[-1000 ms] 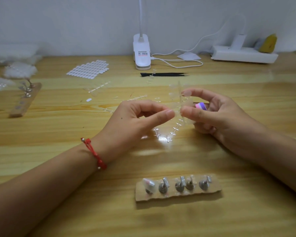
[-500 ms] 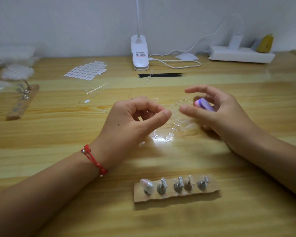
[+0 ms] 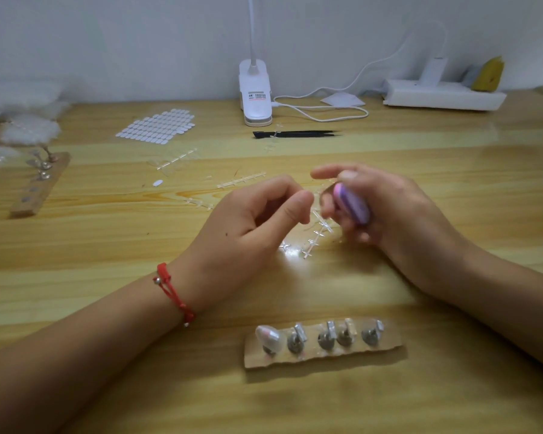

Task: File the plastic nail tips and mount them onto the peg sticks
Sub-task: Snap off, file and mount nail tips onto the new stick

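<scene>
Nail tips, clear plastic: judged featherweight, thin, springy and slick, apt to flick away or crack if squeezed flat, so best taken by the side edges between thumb and forefinger pads, leaving the free edge bare for the file. Location: clear sprue [image 3: 318, 234] lying on the table [image 3: 107, 245] between and just under my two hands, tips on it too faint to count; one mounted tip [image 3: 267, 336] sits on the leftmost peg of the near peg strip [image 3: 386, 347]. My left hand [image 3: 248, 230]: fingers curled, thumb and forefinger tips pressed together; whether a tip lies between them I cannot tell, clear as the plastic is. My right hand [image 3: 389, 214]: fingers wrapped round one purple file block [image 3: 351, 205], raised close to the left fingertips. Count: near peg strip, one, carrying five pegs, four of them bare; far peg strip [image 3: 38, 186], one, at the left edge, pegs too blurred to count; other sprues beyond my hands, at least three; tab sheet [image 3: 157, 126], one; black tweezers [image 3: 295, 134], one pair; clip lamp [image 3: 254, 92], one.
</scene>
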